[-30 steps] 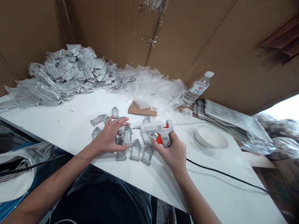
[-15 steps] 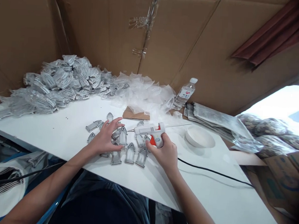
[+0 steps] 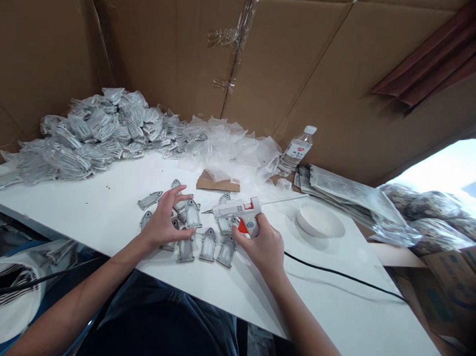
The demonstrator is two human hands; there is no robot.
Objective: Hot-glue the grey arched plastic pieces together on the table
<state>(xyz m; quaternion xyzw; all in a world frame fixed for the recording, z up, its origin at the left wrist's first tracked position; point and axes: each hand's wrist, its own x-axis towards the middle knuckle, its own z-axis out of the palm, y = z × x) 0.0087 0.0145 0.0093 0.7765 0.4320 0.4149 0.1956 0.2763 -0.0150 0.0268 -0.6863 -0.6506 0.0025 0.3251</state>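
My left hand (image 3: 165,219) grips a small grey lantern-shaped frame piece (image 3: 193,214) by its ends, thumb at the bottom and fingers at the top. Its pale middle faces up. Closed around the handle of a white hot glue gun (image 3: 236,209) with a red trigger is my right hand (image 3: 264,244). The nozzle points left and ends just right of the held piece. Several matching pieces (image 3: 208,245) lie on the table under and around both hands. Some are partly hidden by my left hand and the glue gun.
Bagged grey pieces (image 3: 99,126) are heaped at the back left, beside crumpled clear bags (image 3: 235,148). A cardboard scrap (image 3: 217,183), a water bottle (image 3: 297,150), a white bowl (image 3: 320,220) and flat packs (image 3: 342,192) stand behind. A black cord (image 3: 345,274) crosses the right side.
My left hand and the held piece have shifted slightly left and tilted. The glue gun has dipped a little, its nozzle still beside the piece.
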